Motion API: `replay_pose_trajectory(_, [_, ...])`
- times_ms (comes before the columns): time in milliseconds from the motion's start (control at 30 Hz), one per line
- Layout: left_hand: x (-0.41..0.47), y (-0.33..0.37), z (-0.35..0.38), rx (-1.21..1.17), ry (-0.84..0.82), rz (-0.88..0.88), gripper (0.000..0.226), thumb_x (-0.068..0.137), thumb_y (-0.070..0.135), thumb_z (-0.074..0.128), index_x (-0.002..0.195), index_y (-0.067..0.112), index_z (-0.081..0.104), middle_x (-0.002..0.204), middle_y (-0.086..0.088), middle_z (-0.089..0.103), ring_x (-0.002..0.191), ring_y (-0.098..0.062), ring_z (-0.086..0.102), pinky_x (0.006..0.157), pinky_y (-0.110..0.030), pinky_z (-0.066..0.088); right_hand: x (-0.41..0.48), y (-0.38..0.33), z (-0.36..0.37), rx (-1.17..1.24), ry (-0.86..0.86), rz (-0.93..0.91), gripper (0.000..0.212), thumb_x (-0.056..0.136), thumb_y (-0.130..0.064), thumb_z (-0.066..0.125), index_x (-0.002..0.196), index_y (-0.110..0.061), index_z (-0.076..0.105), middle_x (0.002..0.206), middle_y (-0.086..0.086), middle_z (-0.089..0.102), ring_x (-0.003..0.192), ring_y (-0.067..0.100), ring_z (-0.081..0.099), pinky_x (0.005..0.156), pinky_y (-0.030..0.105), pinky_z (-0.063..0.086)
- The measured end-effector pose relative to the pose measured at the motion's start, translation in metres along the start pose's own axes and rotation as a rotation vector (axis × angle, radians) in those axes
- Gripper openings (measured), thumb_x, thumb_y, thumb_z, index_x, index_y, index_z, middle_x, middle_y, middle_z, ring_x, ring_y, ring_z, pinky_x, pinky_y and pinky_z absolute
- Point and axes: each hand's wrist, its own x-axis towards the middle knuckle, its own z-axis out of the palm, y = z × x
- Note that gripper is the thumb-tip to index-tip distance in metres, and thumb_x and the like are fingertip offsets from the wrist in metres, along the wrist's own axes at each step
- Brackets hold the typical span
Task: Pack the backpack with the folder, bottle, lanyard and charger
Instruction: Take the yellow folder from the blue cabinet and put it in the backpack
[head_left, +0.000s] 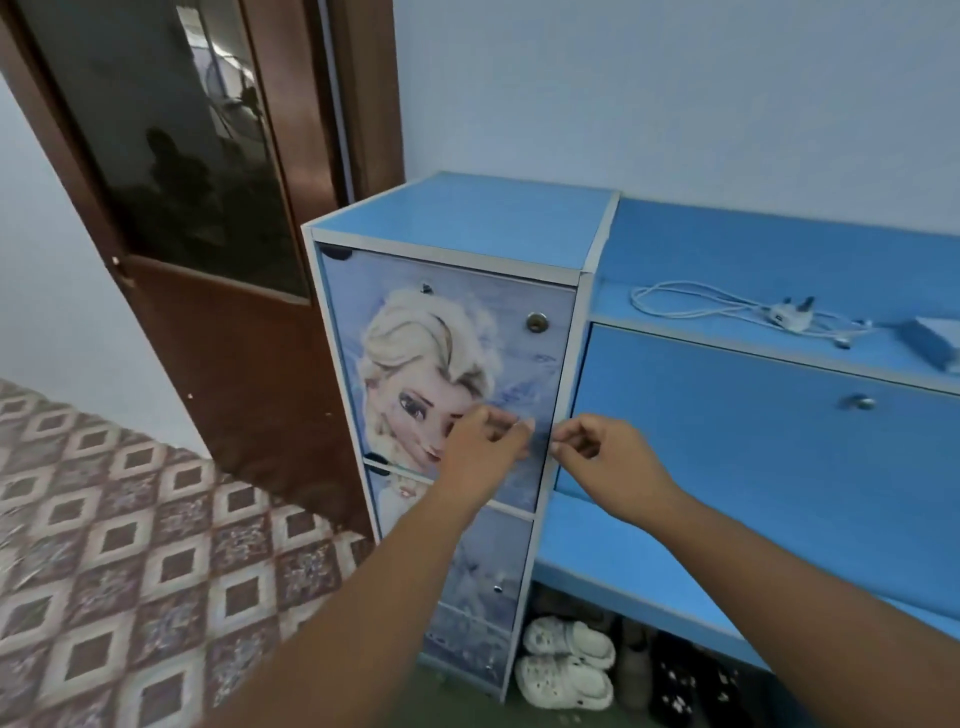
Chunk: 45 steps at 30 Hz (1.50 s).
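A white charger (789, 316) with its white cable (691, 304) lies on the blue desk ledge (727, 332) at the right. At the frame's right edge a flat blue-and-white object (935, 340) rests on the same ledge; I cannot tell what it is. My left hand (485, 441) and my right hand (597, 457) hover side by side in front of the tall blue cabinet (467, 218). Their curled fingertips almost meet, and nothing shows in either hand. The backpack, bottle and lanyard are out of view.
The cabinet door carries a cartoon picture and a round lock (536, 322). A brown door (208, 322) with dark glass stands to the left. White clogs (566, 665) and dark shoes (691, 680) sit under the desk. Patterned floor tiles (130, 545) spread to the left.
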Motion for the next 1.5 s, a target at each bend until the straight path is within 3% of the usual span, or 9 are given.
replay_pose_trajectory(300, [-0.022,-0.004,-0.008,0.099,0.155,0.115,0.023,0.078,0.014,0.065,0.065,0.018,0.046,0.057,-0.011,0.058,0.055,-0.018,0.056,0.060,-0.045,0.053,0.007,0.008,-0.005,0.036,-0.032,-0.052,0.018,0.082,-0.010,0.064,0.070,-0.023,0.064,0.067,0.004,0.070,0.053,0.006,0.057,0.054,0.024,0.050])
replay_pose_trajectory(433, [-0.063,-0.031,-0.058,-0.041,0.183,0.089,0.031,0.080,0.007,0.061,0.056,0.025,0.052,0.054,-0.004,0.057,0.052,-0.019,0.053,0.056,-0.031,0.045,0.006,0.003,0.006,0.090,-0.066,-0.125,0.015,0.087,-0.008,0.064,0.078,-0.020,0.068,0.072,0.001,0.071,0.055,0.000,0.057,0.055,0.016,0.049])
replay_pose_trajectory(600, [-0.090,-0.046,-0.105,-0.268,0.314,0.056,0.026,0.103,-0.007,0.043,0.083,0.004,0.055,0.065,-0.014,0.053,0.057,-0.021,0.044,0.054,-0.030,0.040,0.009,-0.007,0.037,0.181,-0.062,-0.107,0.006,0.092,-0.014,0.065,0.096,-0.019,0.066,0.088,-0.006,0.068,0.076,0.000,0.062,0.070,0.015,0.051])
replay_pose_trajectory(700, [-0.099,-0.048,-0.123,-0.314,0.336,0.050,0.018,0.105,0.005,0.046,0.102,-0.009,0.056,0.090,-0.024,0.057,0.076,-0.032,0.045,0.062,-0.038,0.040,0.010,-0.013,0.055,0.234,-0.037,-0.051,0.027,0.091,-0.017,0.069,0.116,-0.018,0.059,0.106,-0.006,0.064,0.096,0.006,0.062,0.090,0.027,0.055])
replay_pose_trajectory(833, [-0.106,-0.046,-0.142,-0.310,0.394,0.046,0.024,0.106,0.010,0.047,0.105,-0.006,0.065,0.077,-0.011,0.076,0.058,-0.021,0.069,0.048,-0.030,0.057,0.028,-0.037,0.072,0.299,-0.001,-0.035,0.062,0.082,-0.014,0.079,0.135,-0.016,0.045,0.126,-0.001,0.059,0.115,0.007,0.060,0.104,0.038,0.051])
replay_pose_trajectory(1000, [-0.105,-0.051,-0.163,-0.292,0.382,0.077,0.026,0.096,0.025,0.057,0.105,0.009,0.076,0.091,-0.016,0.079,0.069,-0.031,0.076,0.057,-0.047,0.063,0.082,-0.056,0.078,0.422,0.122,0.285,0.113,0.086,-0.031,0.079,0.161,-0.014,-0.005,0.165,0.009,0.025,0.149,0.031,0.031,0.120,0.048,0.033])
replay_pose_trajectory(1100, [-0.106,-0.047,-0.170,-0.272,0.372,0.104,0.027,0.088,0.034,0.061,0.104,0.021,0.079,0.095,-0.015,0.080,0.075,-0.036,0.077,0.061,-0.052,0.063,0.116,-0.056,0.077,0.471,0.195,0.345,0.103,0.090,-0.028,0.074,0.161,-0.016,0.001,0.164,0.009,0.029,0.148,0.032,0.033,0.119,0.050,0.033])
replay_pose_trajectory(1267, [-0.105,-0.045,-0.183,-0.186,0.352,0.089,0.028,0.091,0.030,0.057,0.102,0.019,0.080,0.098,-0.018,0.079,0.079,-0.041,0.076,0.065,-0.057,0.064,0.141,-0.045,0.085,0.388,0.247,0.323,0.042,0.105,-0.017,0.047,0.146,-0.011,0.049,0.137,0.015,0.060,0.123,0.035,0.058,0.103,0.040,0.048])
replay_pose_trajectory(1500, [-0.104,-0.046,-0.197,-0.104,0.317,0.053,0.032,0.106,0.010,0.048,0.105,0.019,0.079,0.102,-0.015,0.079,0.085,-0.036,0.077,0.065,-0.046,0.064,0.109,-0.047,0.088,0.267,0.222,0.155,0.023,0.106,-0.014,0.045,0.116,-0.004,0.063,0.100,0.011,0.067,0.092,0.028,0.063,0.079,0.030,0.046])
